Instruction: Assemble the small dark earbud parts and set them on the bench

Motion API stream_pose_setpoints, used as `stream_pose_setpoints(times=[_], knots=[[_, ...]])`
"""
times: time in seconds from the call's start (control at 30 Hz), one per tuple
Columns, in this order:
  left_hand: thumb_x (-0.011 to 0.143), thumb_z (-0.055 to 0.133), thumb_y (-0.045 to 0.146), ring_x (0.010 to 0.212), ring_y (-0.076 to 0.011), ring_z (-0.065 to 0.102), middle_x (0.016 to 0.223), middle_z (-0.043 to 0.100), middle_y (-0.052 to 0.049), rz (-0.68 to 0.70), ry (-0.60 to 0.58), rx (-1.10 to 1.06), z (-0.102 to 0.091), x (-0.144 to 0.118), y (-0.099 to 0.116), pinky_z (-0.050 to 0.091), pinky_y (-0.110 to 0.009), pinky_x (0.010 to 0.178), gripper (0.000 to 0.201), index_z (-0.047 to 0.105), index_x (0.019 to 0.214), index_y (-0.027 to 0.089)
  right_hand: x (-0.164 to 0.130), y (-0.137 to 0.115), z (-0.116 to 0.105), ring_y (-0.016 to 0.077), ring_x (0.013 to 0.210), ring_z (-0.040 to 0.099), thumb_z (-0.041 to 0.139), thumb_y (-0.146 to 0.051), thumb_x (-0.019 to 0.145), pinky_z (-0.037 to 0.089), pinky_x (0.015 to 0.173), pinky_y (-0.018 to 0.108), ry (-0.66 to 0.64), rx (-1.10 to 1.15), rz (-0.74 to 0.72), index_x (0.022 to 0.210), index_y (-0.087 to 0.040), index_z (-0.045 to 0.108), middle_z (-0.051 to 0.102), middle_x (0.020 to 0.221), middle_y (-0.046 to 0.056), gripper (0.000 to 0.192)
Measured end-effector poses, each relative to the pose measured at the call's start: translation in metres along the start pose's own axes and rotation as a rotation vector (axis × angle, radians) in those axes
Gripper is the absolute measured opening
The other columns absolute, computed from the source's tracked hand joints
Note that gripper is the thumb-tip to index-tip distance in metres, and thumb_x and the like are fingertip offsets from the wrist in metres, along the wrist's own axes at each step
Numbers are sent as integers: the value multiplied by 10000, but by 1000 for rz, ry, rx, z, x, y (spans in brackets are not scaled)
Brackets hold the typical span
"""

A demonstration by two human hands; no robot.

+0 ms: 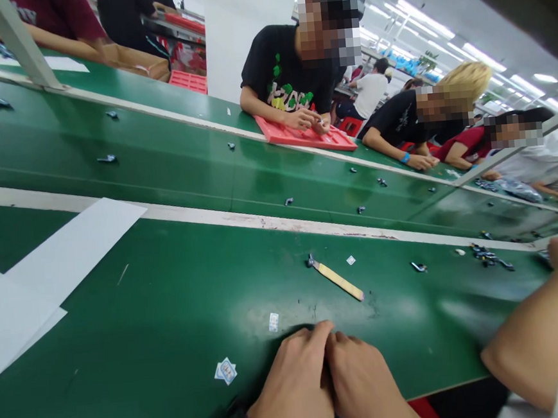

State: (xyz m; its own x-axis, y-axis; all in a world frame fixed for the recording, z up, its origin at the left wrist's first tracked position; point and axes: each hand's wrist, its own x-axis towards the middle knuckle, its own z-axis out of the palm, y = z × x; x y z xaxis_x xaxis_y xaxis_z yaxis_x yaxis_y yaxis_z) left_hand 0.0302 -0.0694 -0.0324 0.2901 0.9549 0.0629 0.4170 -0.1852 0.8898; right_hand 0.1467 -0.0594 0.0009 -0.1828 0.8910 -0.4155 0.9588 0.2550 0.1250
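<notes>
**Hands together, stick tool straight ahead**

Just beyond my knuckles, past a small white label [273,322], lies the flat wooden stick tool [339,279] with a dark tip. My left hand [293,388] and right hand [363,386] sit pressed side by side at the near edge of the green table [172,320], fingers curled downward and knuckles touching. Both look closed over something small between them, but whatever it is stays hidden under my fingers, so I cannot tell what they grip, if anything.

The stick tool lies forward of both hands and slightly to the right, so my right hand is the nearer one. Its long axis runs diagonally: the dark tip points away and to the left, the pale end comes toward me and to the right. It touches neither hand.

To the left of my left hand, near the table edge, sits a small printed sticker [225,371]. Farther right, well apart, a few small dark parts [490,258] lie scattered, near another person's forearm [535,337] that comes in from the right.
</notes>
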Motion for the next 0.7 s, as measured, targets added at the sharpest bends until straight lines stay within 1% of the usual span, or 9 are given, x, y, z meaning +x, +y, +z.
stream_pose_setpoints(times=[0.1,0.17,0.2,0.27,0.3,0.37,0.47,0.57,0.7], knots=[[649,511,-9,853,-287,710,975,773,-107,28,50,-51,1,0,-4,559,-319,754,650,679,1240,206,-1,-4,2,328,777,747,443,72,804,452,596,331,-6,-32,38,1040,-53,711,758,913,233,378],[685,506,-12,876,-283,709,998,770,-110,14,48,-85,3,0,-6,560,-320,774,608,683,1226,201,-3,2,4,312,776,746,454,67,802,464,616,322,-2,-5,43,1021,-74,699,760,907,205,357],[705,496,-16,905,-285,708,1019,767,-112,0,50,-105,4,0,-7,561,-330,789,591,684,1223,199,-4,7,6,298,770,743,460,56,809,465,622,312,12,54,28,996,-91,690,761,894,184,331],[746,481,-27,965,-291,698,1054,760,-108,-34,55,-167,4,1,-6,561,-363,827,561,685,1215,201,-7,19,8,261,731,723,447,-19,879,461,623,294,68,273,-40,917,-131,659,748,831,136,242],[764,488,-26,977,-289,693,1048,759,-99,-56,58,-215,3,2,-6,558,-377,845,536,690,1203,206,-9,25,9,242,700,701,420,-94,938,460,620,287,107,412,-84,872,-149,635,729,786,111,232],[798,541,-7,962,-266,689,1004,762,-71,-106,60,-340,-1,4,-4,547,-386,880,453,710,1152,219,-13,34,10,211,652,644,346,-277,1025,460,608,277,174,663,-143,806,-178,582,669,704,65,336],[807,656,36,916,-229,693,973,765,-55,-152,90,-529,-10,9,-1,539,-353,889,321,760,1053,214,-19,38,5,183,645,583,342,-452,1032,459,612,264,220,888,-144,768,-199,530,598,685,24,411],[827,713,101,815,-199,703,910,776,-53,-97,94,-629,-17,13,1,549,-298,792,208,809,975,211,-22,37,-2,169,655,552,347,-499,1030,460,635,258,211,980,-159,769,-205,525,574,704,13,431],[863,722,176,753,-173,699,846,782,-37,13,91,-615,-19,16,4,532,-259,728,168,823,978,245,-22,40,-9,155,652,518,348,-495,1037,440,631,245,148,1058,-207,779,-203,526,534,694,-2,428]])
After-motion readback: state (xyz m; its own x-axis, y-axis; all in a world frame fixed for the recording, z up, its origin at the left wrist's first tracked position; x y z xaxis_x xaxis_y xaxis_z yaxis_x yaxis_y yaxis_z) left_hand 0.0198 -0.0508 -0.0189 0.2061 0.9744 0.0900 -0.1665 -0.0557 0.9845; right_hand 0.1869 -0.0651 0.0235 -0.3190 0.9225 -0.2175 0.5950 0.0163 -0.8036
